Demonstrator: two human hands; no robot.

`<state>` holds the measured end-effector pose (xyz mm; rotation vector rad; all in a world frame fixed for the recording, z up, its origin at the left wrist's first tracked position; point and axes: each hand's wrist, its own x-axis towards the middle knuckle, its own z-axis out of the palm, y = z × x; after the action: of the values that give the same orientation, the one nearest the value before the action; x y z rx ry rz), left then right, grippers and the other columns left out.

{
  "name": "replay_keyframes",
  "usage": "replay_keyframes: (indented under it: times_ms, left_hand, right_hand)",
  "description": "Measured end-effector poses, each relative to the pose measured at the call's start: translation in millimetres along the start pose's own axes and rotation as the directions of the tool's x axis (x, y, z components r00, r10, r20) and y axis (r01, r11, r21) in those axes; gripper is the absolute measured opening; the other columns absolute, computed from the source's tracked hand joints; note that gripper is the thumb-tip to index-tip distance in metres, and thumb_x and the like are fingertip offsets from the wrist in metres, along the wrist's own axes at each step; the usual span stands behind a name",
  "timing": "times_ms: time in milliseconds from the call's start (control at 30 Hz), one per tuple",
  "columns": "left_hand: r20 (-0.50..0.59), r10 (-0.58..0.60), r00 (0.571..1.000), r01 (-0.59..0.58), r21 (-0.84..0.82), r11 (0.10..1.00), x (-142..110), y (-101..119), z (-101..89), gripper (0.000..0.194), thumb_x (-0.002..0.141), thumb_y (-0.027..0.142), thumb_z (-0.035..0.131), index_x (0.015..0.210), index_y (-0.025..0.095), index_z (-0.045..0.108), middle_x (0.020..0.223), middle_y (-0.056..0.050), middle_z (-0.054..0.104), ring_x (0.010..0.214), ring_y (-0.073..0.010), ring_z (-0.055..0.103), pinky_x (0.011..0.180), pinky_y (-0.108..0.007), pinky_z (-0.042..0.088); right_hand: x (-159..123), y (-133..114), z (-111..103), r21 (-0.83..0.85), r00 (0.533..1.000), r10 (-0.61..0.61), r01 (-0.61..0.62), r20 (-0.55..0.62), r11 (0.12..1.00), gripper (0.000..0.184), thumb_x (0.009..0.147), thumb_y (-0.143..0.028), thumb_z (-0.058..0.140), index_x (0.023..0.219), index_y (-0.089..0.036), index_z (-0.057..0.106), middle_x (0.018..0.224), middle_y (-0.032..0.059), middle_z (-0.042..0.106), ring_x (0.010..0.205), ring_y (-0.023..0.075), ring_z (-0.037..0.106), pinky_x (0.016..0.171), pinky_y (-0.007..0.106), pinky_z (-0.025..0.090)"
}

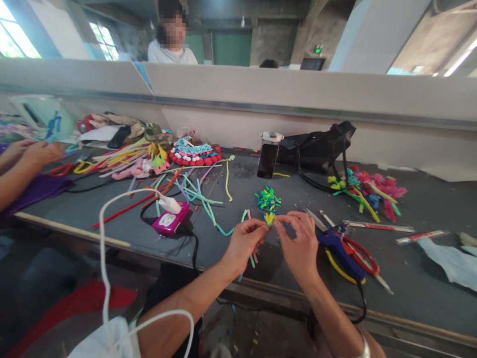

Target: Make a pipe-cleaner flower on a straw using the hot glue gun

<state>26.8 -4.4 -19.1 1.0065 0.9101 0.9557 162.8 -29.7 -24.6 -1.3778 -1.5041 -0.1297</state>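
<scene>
Between both hands, over the front part of the table, is a small yellow pipe-cleaner flower [269,219] with a little blue low on it. My left hand [244,243] pinches its base from the left, thumb against fingertips. From the right, the thumb and forefinger of my right hand [301,244] close on its edge, the other fingers curled. Just beyond it lies a heap of short green, blue and yellow pipe-cleaner pieces [268,199]. Pink and green stems [254,259] show partly behind my left hand.
Right of my hands lie a blue glue gun [341,251] and red-handled scissors [361,256]. Fluffy flowers [383,191], a black bag [324,149] and a phone [268,160] sit farther back. Leftward are a purple power socket [171,220], loose pipe cleaners [199,194] and a co-worker's hands [35,156].
</scene>
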Motion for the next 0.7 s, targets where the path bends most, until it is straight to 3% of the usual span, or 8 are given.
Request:
replay_keyframes:
  times_ms: [167, 367, 700]
  left_hand:
    - [-0.024, 0.038, 0.999, -0.038, 0.022, 0.999, 1.3, -1.2, -0.9, 0.023, 0.071, 0.036, 0.07, 0.073, 0.013, 0.065, 0.051, 0.006, 0.044, 0.041, -0.0041, 0.03, 0.04, -0.02, 0.017]
    - [-0.036, 0.057, 0.998, -0.056, 0.03, 0.998, 0.3, -0.1, -0.3, 0.023, 0.072, 0.036, 0.07, 0.073, 0.014, 0.065, 0.051, 0.005, 0.045, 0.043, -0.0047, 0.031, 0.042, -0.02, 0.019]
    - [-0.035, 0.141, 0.989, -0.138, 0.082, 0.987, -4.9, 4.8, 2.3, 0.022, 0.071, 0.036, 0.07, 0.072, 0.014, 0.07, 0.051, 0.005, 0.044, 0.048, -0.0069, 0.034, 0.047, -0.021, 0.022]
  right_hand:
    - [2.3, -4.5, -5.8, 0.065, 0.998, -0.059, 0.059, -0.013, 0.996, 0.014, 0.088, -0.027, 0.062, 0.1, -0.024, 0.068, 0.095, 0.0044, 0.061, 0.093, 0.0197, 0.056, 0.086, 0.038, 0.044]
    - [2.0, -5.8, -7.4, 0.036, 0.993, -0.118, 0.118, 0.006, 0.992, 0.01, 0.085, -0.025, 0.066, 0.094, -0.024, 0.068, 0.092, 0.0038, 0.061, 0.09, 0.0193, 0.057, 0.086, 0.039, 0.043]
    - [3.6, -6.8, -8.0, 0.033, 0.994, -0.105, 0.105, -0.015, 0.994, 0.004, 0.086, -0.023, 0.063, 0.085, -0.022, 0.067, 0.087, 0.003, 0.061, 0.086, 0.0185, 0.057, 0.084, 0.039, 0.043]
